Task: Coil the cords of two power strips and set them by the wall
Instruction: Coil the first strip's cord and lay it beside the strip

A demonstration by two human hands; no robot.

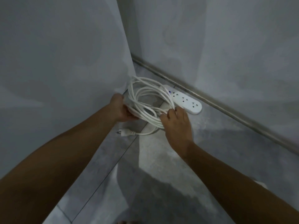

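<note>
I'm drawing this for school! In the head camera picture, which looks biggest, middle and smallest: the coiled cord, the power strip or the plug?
1. coiled cord, biggest
2. power strip, its end partly hidden behind the coil
3. plug, clearly smallest

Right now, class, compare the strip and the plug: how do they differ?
The strip is long and flat; the plug is short and stubby. The strip shows sockets facing up; the plug shows prongs pointing left. The strip lies beyond the coil, by the wall; the plug sits on its near side. Both are white.
</note>
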